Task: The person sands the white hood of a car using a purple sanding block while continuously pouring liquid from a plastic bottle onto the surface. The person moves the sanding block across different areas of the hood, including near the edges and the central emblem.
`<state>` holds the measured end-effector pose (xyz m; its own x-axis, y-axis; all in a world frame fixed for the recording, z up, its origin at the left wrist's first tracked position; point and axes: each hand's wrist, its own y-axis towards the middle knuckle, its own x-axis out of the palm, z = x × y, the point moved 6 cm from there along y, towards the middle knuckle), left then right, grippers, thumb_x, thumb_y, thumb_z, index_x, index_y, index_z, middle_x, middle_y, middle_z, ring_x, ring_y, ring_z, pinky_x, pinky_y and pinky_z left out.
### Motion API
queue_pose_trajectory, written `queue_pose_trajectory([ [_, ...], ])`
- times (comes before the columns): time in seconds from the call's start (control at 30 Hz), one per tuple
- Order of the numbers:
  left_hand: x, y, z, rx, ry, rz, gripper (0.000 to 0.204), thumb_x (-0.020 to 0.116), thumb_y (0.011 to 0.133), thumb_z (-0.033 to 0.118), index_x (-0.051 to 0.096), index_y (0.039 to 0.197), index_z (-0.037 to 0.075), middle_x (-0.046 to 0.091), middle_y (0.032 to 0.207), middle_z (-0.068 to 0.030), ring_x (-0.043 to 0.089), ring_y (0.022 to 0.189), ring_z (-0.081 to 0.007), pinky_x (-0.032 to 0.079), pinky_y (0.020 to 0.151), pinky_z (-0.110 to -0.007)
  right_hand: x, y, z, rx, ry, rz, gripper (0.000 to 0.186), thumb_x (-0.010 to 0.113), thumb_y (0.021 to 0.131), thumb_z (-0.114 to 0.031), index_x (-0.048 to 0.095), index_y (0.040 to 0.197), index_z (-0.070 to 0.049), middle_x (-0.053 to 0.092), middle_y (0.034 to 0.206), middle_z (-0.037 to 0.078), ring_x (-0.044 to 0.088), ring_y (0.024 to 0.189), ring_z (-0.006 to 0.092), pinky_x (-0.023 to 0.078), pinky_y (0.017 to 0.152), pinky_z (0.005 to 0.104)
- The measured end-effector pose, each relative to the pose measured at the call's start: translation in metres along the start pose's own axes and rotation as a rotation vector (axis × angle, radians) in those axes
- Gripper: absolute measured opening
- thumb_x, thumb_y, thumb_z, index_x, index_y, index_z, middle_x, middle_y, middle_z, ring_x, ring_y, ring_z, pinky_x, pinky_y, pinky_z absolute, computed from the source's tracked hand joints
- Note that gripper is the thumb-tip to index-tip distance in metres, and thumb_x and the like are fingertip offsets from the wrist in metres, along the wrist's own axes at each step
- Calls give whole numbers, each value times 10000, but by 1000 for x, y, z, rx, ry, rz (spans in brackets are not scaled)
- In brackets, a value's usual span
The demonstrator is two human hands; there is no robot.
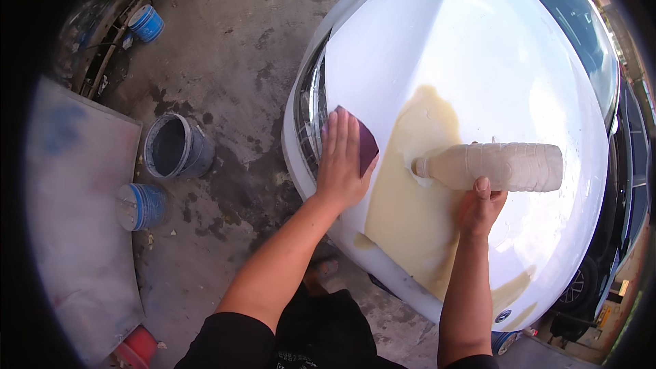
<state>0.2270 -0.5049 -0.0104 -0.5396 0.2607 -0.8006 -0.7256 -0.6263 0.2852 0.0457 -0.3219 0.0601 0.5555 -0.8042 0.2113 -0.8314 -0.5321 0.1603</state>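
Observation:
My left hand [342, 164] lies with its fingers stretched over a dark purple sheet of sandpaper [368, 145], holding it against the white car hood [383, 48] beside the headlight [316, 106]. The thumb is at the sheet's lower corner. In my right hand [480, 210] is a translucent plastic bottle [509, 166], tipped sideways with its neck pointing left, my thumb across its side. Murky liquid shows inside the bottle. Under and around its neck, a cream-yellow patch of filler [413, 198] spreads over the hood down toward the front edge.
A grey bucket of dark liquid [179, 145] stands on the stained concrete floor to the left. Blue pails [145, 23] stand there too, along with a pale panel [82, 198] and a red container [137, 348]. Another dark vehicle [632, 143] is at the right.

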Motion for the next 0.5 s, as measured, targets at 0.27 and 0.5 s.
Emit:
queue_pose_trajectory([
  [0.27,5,92,-32,-215,132,34,727,371,1022,426,192,1517,-75,115,1600,-279,50,1506,-390,69,1222,-454,4,1,0,11,47,32,972,847,743,-388,318,1447,25,483,1372,154,514,1265,319,401,1090,483],
  [0.5,8,63,-18,-195,111,-73,809,458,990,421,129,1511,-104,73,1593,-303,24,1499,-425,78,1222,-477,0,1,-2,18,28,53,1006,842,752,-401,278,1470,22,432,1410,150,519,1260,317,410,1078,478],
])
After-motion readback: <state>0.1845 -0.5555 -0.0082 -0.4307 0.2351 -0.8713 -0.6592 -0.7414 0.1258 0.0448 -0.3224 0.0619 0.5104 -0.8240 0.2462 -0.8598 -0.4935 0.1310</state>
